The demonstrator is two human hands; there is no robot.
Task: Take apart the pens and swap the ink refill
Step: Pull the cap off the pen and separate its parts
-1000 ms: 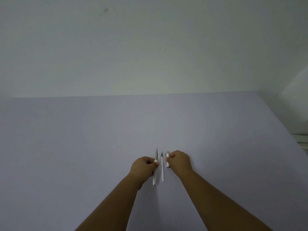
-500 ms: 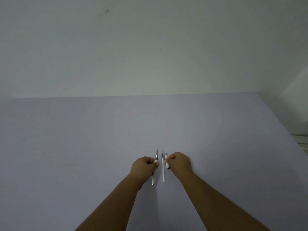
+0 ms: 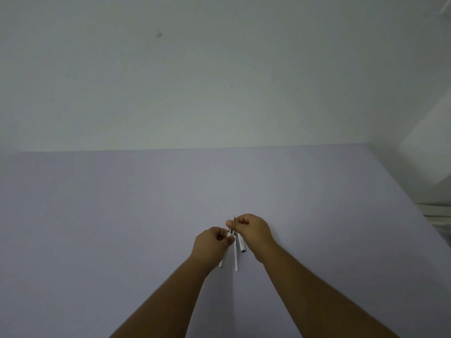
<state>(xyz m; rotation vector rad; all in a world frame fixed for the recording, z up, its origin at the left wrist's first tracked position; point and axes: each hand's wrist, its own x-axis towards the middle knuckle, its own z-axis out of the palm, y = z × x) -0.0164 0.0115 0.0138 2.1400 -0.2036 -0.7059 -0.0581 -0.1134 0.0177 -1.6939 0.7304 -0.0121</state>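
Pale lilac tabletop [image 3: 122,215], far edge meeting plain wall [image 3: 219,81], right edge running diagonally toward near right; broad bare surface left, far and right of hands. No containers in view. Left hand [image 3: 211,245] curled closed around white pen barrel [image 3: 221,264], open end poking out near side, metal tip end at far side between the hands. Right hand [image 3: 251,230] just beside, thumb and forefinger pinched at thin dark point of ink refill [image 3: 236,257], white tube extending toward near edge. Short white pen piece [image 3: 242,246] under right palm; grip on it cannot be told. All parts clustered centre, well clear of edges.
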